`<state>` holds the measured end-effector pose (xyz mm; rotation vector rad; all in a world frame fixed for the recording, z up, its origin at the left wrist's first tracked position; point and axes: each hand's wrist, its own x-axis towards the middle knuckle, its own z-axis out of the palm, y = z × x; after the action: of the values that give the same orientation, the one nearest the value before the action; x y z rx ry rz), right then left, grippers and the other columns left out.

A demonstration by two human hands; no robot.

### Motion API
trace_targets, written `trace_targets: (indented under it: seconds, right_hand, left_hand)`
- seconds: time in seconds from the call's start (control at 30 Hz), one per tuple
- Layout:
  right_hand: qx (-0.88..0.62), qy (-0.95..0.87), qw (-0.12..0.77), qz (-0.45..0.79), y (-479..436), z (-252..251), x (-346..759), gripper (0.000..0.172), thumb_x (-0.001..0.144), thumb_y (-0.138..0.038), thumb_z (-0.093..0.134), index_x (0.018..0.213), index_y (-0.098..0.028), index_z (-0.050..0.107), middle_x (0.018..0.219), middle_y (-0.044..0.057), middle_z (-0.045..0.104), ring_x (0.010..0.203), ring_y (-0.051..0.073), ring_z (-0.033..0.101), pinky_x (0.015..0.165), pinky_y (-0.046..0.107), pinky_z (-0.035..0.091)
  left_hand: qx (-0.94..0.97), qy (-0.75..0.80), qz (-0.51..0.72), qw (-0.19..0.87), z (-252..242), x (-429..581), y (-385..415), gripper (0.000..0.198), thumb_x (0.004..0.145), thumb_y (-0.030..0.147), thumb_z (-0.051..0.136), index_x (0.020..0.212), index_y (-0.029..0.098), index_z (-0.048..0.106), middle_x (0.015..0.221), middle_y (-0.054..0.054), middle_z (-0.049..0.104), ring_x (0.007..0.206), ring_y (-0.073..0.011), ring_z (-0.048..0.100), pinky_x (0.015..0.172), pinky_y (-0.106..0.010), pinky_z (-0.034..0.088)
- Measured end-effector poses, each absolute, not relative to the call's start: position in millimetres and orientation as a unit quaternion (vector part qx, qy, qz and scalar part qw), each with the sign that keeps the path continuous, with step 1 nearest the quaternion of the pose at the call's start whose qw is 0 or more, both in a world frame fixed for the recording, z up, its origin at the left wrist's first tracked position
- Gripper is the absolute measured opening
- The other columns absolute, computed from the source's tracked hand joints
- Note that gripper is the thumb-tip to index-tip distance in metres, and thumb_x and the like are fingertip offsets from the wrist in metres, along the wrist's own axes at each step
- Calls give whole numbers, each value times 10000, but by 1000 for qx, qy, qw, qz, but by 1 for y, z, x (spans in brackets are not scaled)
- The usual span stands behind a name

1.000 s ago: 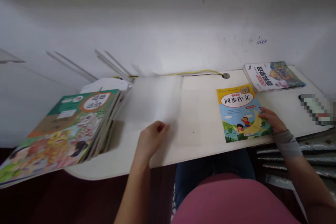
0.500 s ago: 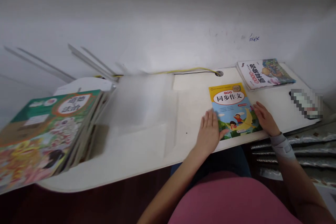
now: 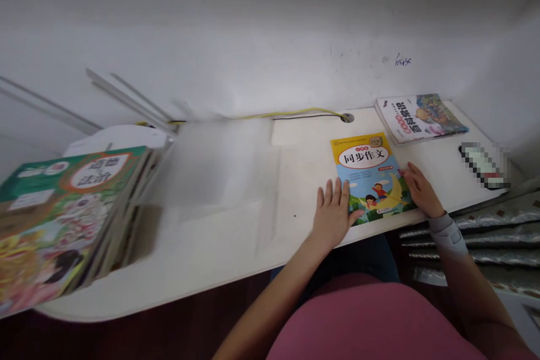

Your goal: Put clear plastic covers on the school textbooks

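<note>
Left hand (image 3: 332, 208): palm down, fingers stretched, thumb set wide over the book's lower left corner; gripping nothing.
Right hand (image 3: 422, 191): loosely spread, fingers slightly bent along the book's right edge; gripping nothing.
Book (image 3: 366, 171): flat between the two hands, yellow at the far end, blue nearer them, two cartoon children on its cover.
Wristband (image 3: 448, 236): grey, just behind the right hand.
Magazines (image 3: 426, 117): a low pile beyond the right hand, near the book's far right corner.
Pixelated thing (image 3: 483, 162): right of the right hand, apart from it; too masked to identify.
Sheet (image 3: 219, 171): see-through, left of the left hand.
Stack (image 3: 80, 208): books, well left of the left hand, green and orange cover uppermost.
Cable (image 3: 306, 111): yellow, beyond both hands, reaching a hole (image 3: 350, 118).
Bench (image 3: 202, 264): white, beneath the book, its front edge close to both hands.
</note>
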<state>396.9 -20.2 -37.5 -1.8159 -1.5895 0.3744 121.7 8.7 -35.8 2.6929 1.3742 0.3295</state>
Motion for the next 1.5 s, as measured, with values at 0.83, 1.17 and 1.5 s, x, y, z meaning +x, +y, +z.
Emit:
trace_targets:
  seconds: [0.83,1.17,1.5]
  right_hand:
    - [-563,-748,351,32,-32,36,297,522,926,-295,401,1437,-297,299,1528,53,234,1391,261,238,1097,522,299]
    - [-483,-856,179,54,18,25,261,505,904,-479,425,1349,-245,463,1511,88,286,1401,319,179,1081,564,240]
    - [-526,-842,91,-71,20,9,193,387,879,-301,515,1230,-146,566,1414,169,432,1345,349,299,1073,607,191]
  left_hand:
    - [617,391,302,613,1,147,2,464,759,506,573,499,182,368,484,73,284,475,-63,245,459,-230,194]
    - [828,470,262,157,5,57,13,465,919,481,375,1131,141,611,1238,-141,600,1230,-308,459,1030,-487,322]
    - [781,621,65,28,-25,-3,17,640,932,510,275,1408,92,363,1479,-132,337,1383,-389,184,1074,-560,263]
